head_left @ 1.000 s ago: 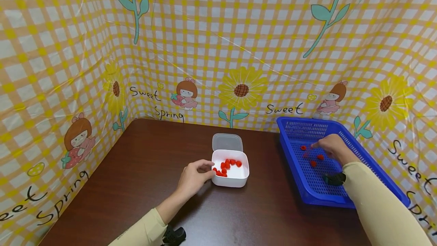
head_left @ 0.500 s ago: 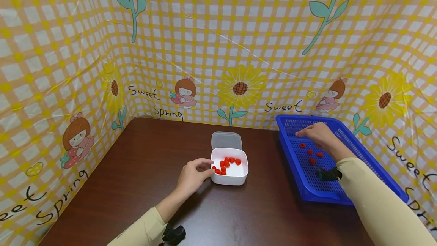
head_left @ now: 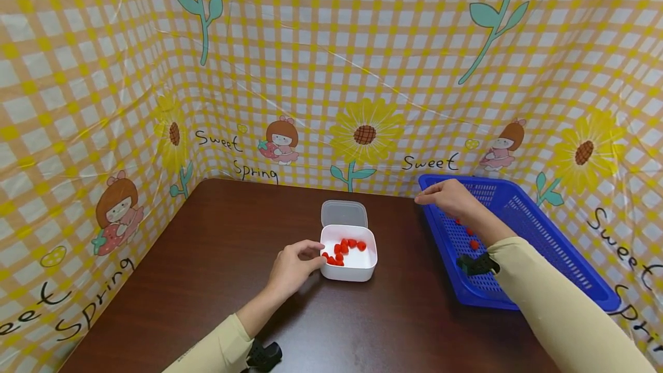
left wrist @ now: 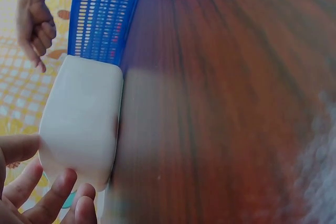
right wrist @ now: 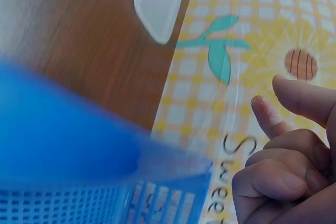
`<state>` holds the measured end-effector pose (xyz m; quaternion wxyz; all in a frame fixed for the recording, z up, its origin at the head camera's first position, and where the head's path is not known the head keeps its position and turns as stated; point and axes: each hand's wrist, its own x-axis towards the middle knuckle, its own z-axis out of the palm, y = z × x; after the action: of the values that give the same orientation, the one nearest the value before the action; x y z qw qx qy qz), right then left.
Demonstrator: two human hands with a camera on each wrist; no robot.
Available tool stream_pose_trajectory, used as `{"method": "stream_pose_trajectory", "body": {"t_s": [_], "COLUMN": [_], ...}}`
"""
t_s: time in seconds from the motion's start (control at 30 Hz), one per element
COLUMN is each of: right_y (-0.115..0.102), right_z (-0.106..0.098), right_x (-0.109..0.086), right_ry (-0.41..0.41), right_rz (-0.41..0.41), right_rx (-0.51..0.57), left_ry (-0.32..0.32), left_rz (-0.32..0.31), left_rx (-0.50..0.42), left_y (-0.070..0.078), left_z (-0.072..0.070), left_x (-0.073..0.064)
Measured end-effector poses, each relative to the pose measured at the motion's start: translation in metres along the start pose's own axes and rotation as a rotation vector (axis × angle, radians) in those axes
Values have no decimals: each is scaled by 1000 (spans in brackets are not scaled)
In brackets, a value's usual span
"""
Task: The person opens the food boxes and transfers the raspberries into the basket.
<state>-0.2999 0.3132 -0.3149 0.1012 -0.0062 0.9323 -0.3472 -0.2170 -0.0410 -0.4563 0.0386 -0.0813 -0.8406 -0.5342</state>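
My left hand [head_left: 292, 266] holds the left side of a small white plastic box [head_left: 349, 274], thumb and fingertips at its rim. In the left wrist view its fingers [left wrist: 64, 179] meet the box's end. Several small red raspberries [head_left: 353, 243] lie in the box, mostly toward the left and back. My right hand [head_left: 450, 195] is over the left rim of a blue plastic basket [head_left: 461, 292]. The right wrist view shows its thumb and index finger apart, nothing between them, and the other fingers curled. More raspberries [head_left: 474, 244] rest on the basket floor, partly hidden by the right arm.
A translucent lid [head_left: 344, 213] lies just behind the box on the dark brown table [head_left: 233, 223]. A checked, flower-printed cloth [head_left: 321, 85] rises behind the table and at both sides. The basket stands at the table's right, near the cloth.
My right hand has moved up and left from inside the basket to its left rim. A blurred raspberry below its fingers earlier now lies in the basket. My left hand stays at the box.
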Motion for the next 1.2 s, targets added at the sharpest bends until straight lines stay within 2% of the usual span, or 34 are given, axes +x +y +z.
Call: {"method": "stream_pose_trajectory", "body": {"t_s": [0.17, 0.5, 0.83, 1.2], "right_y": [-11, -35, -52, -63], "right_z": [16, 49, 75, 97], "right_x": [1, 9, 11, 17], "right_ry": [-12, -49, -105, -113], "right_rz": [-30, -45, -85, -120], "right_rx": [45, 42, 14, -79], "left_ry": [0, -1, -7, 4], "left_rz": [12, 3, -4, 8], "left_rx": [13, 5, -5, 4], "left_y": [-1, 0, -1, -2], "left_z": [0, 0, 0, 0], "left_x": [0, 0, 0, 2]}}
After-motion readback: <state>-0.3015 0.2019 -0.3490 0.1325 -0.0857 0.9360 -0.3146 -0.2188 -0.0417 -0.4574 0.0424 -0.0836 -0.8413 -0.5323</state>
